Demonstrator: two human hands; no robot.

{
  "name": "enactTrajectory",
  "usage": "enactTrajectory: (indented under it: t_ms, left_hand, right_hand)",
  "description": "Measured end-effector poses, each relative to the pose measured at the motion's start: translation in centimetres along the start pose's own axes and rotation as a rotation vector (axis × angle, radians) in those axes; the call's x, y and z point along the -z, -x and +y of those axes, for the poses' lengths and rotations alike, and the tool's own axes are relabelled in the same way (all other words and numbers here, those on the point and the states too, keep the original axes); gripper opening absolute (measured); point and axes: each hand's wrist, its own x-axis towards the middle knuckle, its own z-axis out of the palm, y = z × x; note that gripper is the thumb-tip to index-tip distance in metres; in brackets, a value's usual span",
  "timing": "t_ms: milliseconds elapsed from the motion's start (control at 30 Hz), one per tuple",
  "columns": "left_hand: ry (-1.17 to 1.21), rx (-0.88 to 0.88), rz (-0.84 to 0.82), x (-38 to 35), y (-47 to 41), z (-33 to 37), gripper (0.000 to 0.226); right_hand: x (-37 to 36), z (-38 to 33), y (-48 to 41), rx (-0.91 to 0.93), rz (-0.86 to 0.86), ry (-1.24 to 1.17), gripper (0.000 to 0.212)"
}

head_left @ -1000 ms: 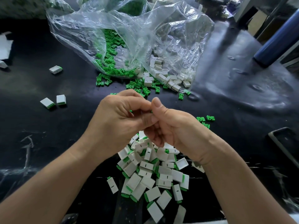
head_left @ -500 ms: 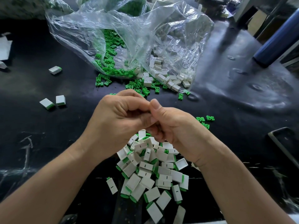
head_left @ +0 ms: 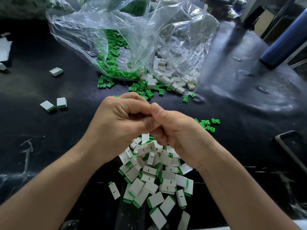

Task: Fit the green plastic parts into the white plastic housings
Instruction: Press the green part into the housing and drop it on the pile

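My left hand (head_left: 119, 120) and my right hand (head_left: 172, 130) meet above the table's middle, fingers curled and pressed together around a small part that they hide. Directly below them lies a pile of white housings with green parts fitted (head_left: 154, 176). Loose green parts (head_left: 141, 87) and empty white housings (head_left: 174, 82) spill from a clear plastic bag (head_left: 132, 40) at the back. A few more green parts (head_left: 207, 124) lie to the right of my right hand.
The black table (head_left: 249, 100) carries three fitted housings at the left (head_left: 56, 71) (head_left: 48, 106) (head_left: 61, 102). A dark blue cylinder (head_left: 285, 39) stands at the back right. A dark frame edge (head_left: 289, 146) lies at the right. White paper scraps (head_left: 4, 48) sit far left.
Both hands stay pressed together and have barely moved. The sliver of green seen between the fingers a second ago is hidden now.
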Motion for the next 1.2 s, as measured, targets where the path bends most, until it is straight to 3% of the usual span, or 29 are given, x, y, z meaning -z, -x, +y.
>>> enactTrajectory:
  t_ms: [133, 367, 433, 500, 767, 867, 967, 1067, 1200]
  left_hand:
    - [0.007, -0.010, 0.007, 0.0, 0.0, 0.4, 0.020]
    - [0.021, 0.035, -0.041, 0.2, 0.0, 0.4, 0.015]
    - [0.034, 0.015, -0.083, 0.3, 0.0, 0.5, 0.017]
    - [0.026, -0.018, -0.109, 0.5, 0.1, 0.6, 0.030]
    - [0.019, -0.076, -0.028, 0.0, 0.2, 0.7, 0.018]
    - [0.036, -0.082, -0.009, -0.1, 0.2, 0.6, 0.017]
    - [0.121, -0.038, 0.027, -0.3, 0.3, 0.5, 0.027]
    - [0.079, -0.039, 0.049, -0.4, 0.3, 0.4, 0.022]
    - [-0.012, -0.057, 0.007, -0.1, 0.1, 0.5, 0.022]
  right_hand:
    - [0.1, 0.1, 0.0, 0.016, -0.019, -0.007, 0.045]
    - [0.7, -0.6, 0.1, -0.099, -0.205, -0.032, 0.081]
    - [0.8, -0.5, 0.2, -0.134, -0.230, -0.080, 0.067]
    - [0.5, -0.6, 0.2, -0.136, -0.193, -0.134, 0.036]
    - [-0.4, -0.4, 0.1, -0.080, -0.095, -0.272, 0.032]
    - [-0.2, -0.3, 0.2, -0.052, -0.132, -0.266, 0.025]
    - [0.5, -0.5, 0.2, -0.078, -0.235, -0.249, 0.053]
    - [0.9, -0.6, 0.3, -0.079, -0.276, -0.203, 0.069]
    - [0.8, -0.6, 0.5, -0.054, -0.255, -0.166, 0.069]
